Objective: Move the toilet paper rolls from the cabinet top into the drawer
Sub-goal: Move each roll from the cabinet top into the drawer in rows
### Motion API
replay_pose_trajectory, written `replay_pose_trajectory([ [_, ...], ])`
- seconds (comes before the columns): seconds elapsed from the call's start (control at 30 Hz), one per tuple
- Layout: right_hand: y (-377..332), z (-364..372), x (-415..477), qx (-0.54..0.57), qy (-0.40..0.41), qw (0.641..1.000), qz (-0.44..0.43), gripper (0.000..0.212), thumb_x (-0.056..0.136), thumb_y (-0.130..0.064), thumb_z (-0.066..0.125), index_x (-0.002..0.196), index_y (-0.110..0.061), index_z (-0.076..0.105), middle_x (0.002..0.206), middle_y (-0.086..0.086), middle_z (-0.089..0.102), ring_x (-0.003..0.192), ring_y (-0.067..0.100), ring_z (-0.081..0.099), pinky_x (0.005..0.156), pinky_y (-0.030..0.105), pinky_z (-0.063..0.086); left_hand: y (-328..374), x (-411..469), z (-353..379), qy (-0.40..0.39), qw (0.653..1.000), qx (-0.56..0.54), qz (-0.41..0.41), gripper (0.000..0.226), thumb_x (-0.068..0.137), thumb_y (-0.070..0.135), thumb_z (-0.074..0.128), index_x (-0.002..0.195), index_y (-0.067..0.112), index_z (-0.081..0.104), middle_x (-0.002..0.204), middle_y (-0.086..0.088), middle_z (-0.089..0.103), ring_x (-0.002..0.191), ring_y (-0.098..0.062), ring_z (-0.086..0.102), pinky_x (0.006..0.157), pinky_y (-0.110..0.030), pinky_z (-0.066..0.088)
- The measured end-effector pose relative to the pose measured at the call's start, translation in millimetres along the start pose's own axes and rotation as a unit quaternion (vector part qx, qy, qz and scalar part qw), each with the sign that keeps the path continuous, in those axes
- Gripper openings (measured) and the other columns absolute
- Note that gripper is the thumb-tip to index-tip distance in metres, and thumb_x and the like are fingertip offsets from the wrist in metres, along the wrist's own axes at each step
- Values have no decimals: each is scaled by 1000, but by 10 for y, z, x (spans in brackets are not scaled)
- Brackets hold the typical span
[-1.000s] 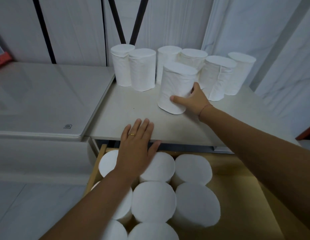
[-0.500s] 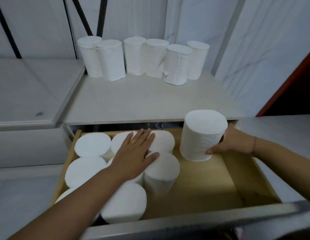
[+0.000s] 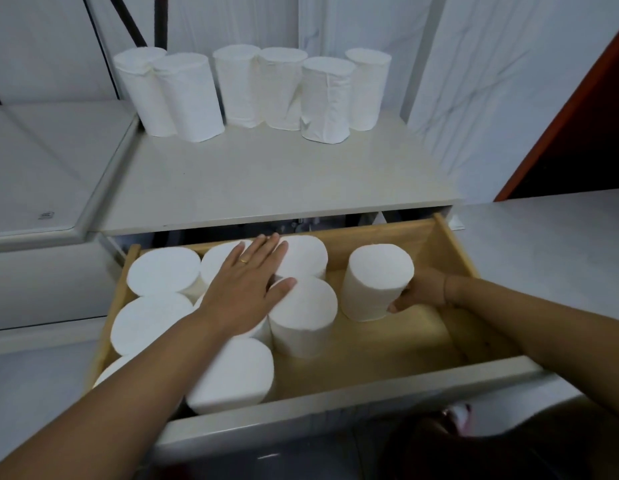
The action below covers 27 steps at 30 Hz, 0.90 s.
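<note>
Several white toilet paper rolls (image 3: pixel 322 102) stand upright in a row at the back of the pale cabinet top (image 3: pixel 266 181). Below it the wooden drawer (image 3: pixel 453 247) is pulled out, with several rolls (image 3: pixel 162 275) packed upright in its left half. My right hand (image 3: pixel 422 289) grips one roll (image 3: pixel 377 282) from its right side; the roll stands upright inside the drawer, right of the packed group. My left hand (image 3: pixel 249 289) lies flat, fingers spread, on top of the packed rolls.
A white appliance lid (image 3: pixel 41 174) adjoins the cabinet on the left. A grey surface (image 3: pixel 543 244) lies to the right, beside a dark red door edge (image 3: pixel 560 126). The drawer's right half shows bare wood (image 3: pixel 387 344). White wall panels rise behind.
My right hand carried a roll off the cabinet top and lowered it into the drawer. My left hand shifted from the cabinet edge onto the packed rolls.
</note>
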State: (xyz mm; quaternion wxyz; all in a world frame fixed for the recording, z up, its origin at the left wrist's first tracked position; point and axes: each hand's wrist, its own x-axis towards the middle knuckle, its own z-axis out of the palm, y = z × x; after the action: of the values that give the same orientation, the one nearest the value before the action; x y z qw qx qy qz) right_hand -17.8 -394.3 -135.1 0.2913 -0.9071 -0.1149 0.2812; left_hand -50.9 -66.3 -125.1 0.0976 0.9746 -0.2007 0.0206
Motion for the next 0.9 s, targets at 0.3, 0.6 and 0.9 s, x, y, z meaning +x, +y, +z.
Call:
replay_pose_trajectory([
  [0.3, -178, -474, -188, 313, -201, 918, 138, 114, 50, -54, 86, 142, -19, 29, 139, 26, 43, 122, 44, 52, 102, 52, 44, 12, -3, -4, 5, 1000, -1, 1, 74, 88, 65, 3, 150, 26, 7, 158, 8, -2, 143, -6, -9, 114, -28, -10],
  [0.6, -343, -269, -241, 338, -269, 885, 172, 83, 58, -31, 88, 127, -25, 42, 132, 20, 48, 114, 38, 61, 88, 42, 56, 29, -9, -22, -7, 1000, 4, -1, 72, 87, 61, 7, 150, 25, 5, 159, 6, -3, 143, -7, -10, 115, -30, -10],
  [0.9, -581, 275, -528, 284, -300, 895, 169, 54, 76, -35, 72, 125, -28, 50, 135, 20, 54, 122, 36, 53, 104, 47, 43, 22, -5, -10, 0, 1000, 13, 5, 69, 90, 58, 10, 150, 24, 6, 159, 5, -3, 144, -10, -8, 114, -31, -9],
])
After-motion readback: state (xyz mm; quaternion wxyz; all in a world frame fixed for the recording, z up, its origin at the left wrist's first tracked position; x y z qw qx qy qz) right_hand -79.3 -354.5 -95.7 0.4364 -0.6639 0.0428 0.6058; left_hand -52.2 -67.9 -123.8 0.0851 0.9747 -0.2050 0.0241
